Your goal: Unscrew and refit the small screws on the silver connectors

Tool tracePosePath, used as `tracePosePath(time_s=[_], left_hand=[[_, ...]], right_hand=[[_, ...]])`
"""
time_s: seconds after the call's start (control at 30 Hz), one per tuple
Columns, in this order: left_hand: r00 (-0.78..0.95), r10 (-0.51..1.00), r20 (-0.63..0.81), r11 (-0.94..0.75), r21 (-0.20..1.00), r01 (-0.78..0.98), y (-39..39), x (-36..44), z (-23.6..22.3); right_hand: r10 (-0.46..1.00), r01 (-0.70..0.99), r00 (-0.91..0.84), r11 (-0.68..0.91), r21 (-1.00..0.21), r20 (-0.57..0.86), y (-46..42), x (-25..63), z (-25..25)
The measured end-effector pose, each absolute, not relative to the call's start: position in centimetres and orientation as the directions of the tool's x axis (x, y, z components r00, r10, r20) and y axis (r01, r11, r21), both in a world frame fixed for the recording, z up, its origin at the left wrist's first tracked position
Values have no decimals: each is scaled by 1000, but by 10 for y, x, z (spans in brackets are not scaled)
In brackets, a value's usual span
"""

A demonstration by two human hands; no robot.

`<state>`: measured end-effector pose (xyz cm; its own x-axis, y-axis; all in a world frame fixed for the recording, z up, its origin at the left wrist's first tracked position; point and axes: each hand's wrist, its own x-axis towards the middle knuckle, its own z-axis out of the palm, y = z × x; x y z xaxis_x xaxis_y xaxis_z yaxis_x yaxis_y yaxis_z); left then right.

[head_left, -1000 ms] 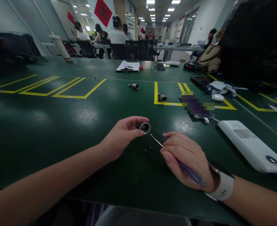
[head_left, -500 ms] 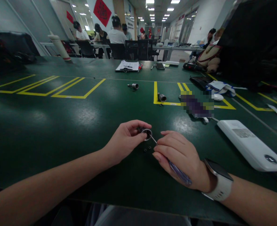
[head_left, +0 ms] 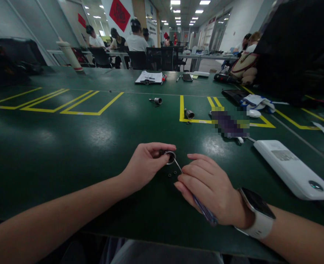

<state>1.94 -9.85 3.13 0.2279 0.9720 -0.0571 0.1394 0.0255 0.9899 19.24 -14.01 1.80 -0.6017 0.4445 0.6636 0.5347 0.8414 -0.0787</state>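
Metal cup (head_left: 171, 163) clamped in left hand (head_left: 142, 167), mouth turned toward right hand (head_left: 208, 185). Purple-handled tool (head_left: 203, 210) gripped by right hand, shaft slanted away and leftward into mouth, tip hidden. 2 small rings (head_left: 175, 172) seen nearby on counter (head_left: 95, 154).

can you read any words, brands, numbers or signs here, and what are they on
No text is readable:
White rectangular power bank: grey printed panel and small dark display, too blurred.
Yellow tape outline on the green table: small white label, too small.
Red diamond-shaped wall hanging: dark marking, unclear.
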Motion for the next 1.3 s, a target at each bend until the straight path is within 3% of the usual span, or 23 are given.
tracePosePath(time_s=[0.4,0.47,0.6,0.7,0.83,1.03,1.3], left_hand=[[238,971,-36,14,995,95,-99,19,31],[232,972,-34,11,995,97,-98,19,30],[218,975,-42,20,995,101,-95,18,31],[200,978,-64,44,994,104,-92,17,32],[192,976,-98,85,993,77,-89,15,33],[193,978,-82,97,993,-72,-87,13,30],[213,974,-73,121,968,-219,-86,14,29]], right_hand=[[469,562,-584,823,-88,663,-141,186,19],[495,528,-550,830,-178,673,-140,189,19],[645,405,-360,759,-510,674,-139,195,21],[808,319,-204,589,-742,553,-138,198,22],[940,187,-158,330,-925,303,-130,200,16],[978,-26,-205,34,-999,39,-118,199,4],[976,-22,-218,-4,-1000,1,-117,199,2]])
